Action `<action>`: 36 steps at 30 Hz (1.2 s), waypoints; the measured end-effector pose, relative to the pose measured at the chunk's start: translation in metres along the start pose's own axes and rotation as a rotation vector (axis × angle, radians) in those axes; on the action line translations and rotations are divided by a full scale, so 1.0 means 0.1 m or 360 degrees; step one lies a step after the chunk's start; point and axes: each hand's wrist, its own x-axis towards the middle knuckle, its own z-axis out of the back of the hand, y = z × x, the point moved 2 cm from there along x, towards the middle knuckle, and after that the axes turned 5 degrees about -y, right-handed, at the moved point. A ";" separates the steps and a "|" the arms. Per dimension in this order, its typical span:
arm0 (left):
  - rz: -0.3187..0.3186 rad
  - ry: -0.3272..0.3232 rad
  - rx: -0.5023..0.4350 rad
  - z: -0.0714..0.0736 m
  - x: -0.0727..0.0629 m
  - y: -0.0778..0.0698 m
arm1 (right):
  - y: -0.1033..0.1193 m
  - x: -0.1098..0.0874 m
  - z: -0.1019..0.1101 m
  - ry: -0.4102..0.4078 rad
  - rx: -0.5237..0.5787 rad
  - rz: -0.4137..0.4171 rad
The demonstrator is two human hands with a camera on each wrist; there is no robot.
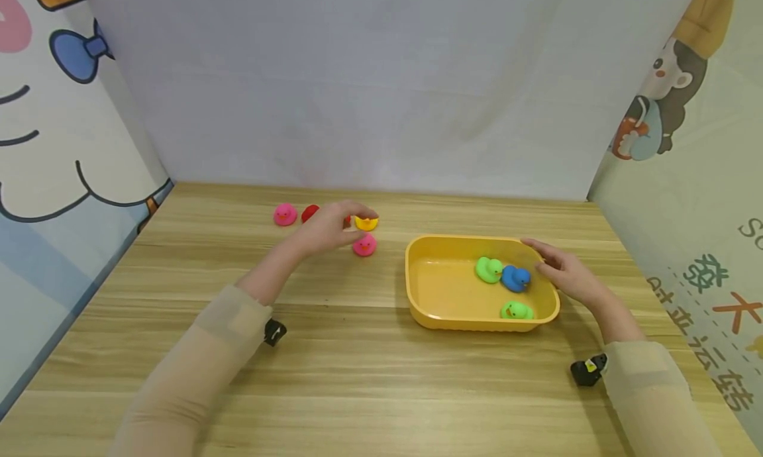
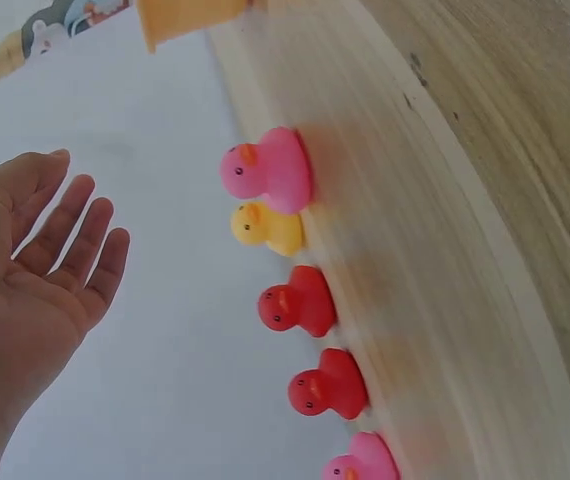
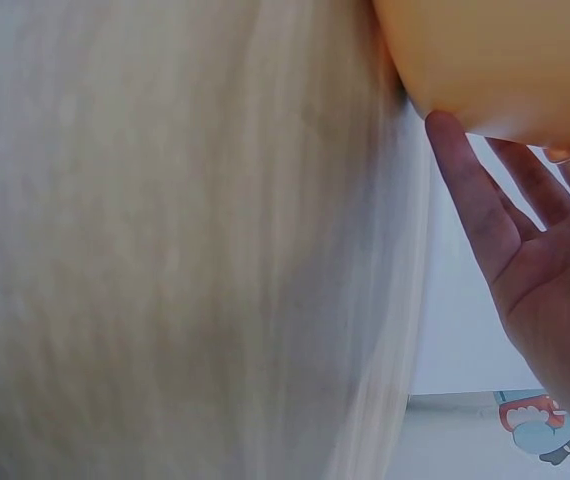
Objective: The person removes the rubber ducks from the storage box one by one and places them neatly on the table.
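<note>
My left hand (image 1: 328, 230) hovers over a row of toy ducks, with nothing in its fingers; the left wrist view shows its palm (image 2: 25, 270) and loosely spread fingers. Beneath and beside it are a yellow duck (image 1: 366, 224), a pink duck (image 1: 365, 246), another pink duck (image 2: 363, 460) at the row's far end, and two red ducks (image 2: 300, 300), which the hand partly covers in the head view. To the right, my right hand (image 1: 569, 275) rests against the right end of a yellow plastic basin (image 1: 441, 322), its fingers fairly straight and the thumb touching the outer wall.
Inside the basin sit two green ducks (image 1: 489, 270) and a blue duck (image 1: 515, 279). A wooden tabletop (image 1: 352, 384) carries everything. Behind it hangs a pale cloth (image 1: 369, 93), and printed cartoon panels (image 1: 685, 179) flank both sides.
</note>
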 end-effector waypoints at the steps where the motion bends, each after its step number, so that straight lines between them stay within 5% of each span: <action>1: -0.0013 -0.0008 0.0001 0.01 0.00 -0.02 | 0.00 0.00 0.00 0.0000 0.0003 -0.0002; 16: -0.0150 -0.0021 0.0037 0.07 -0.05 -0.47 | 0.01 0.00 0.00 -0.0005 0.0003 0.0013; 36: -0.0223 -0.0160 -0.0088 -0.13 0.02 -0.84 | 0.01 -0.01 0.00 0.0003 0.0016 0.0004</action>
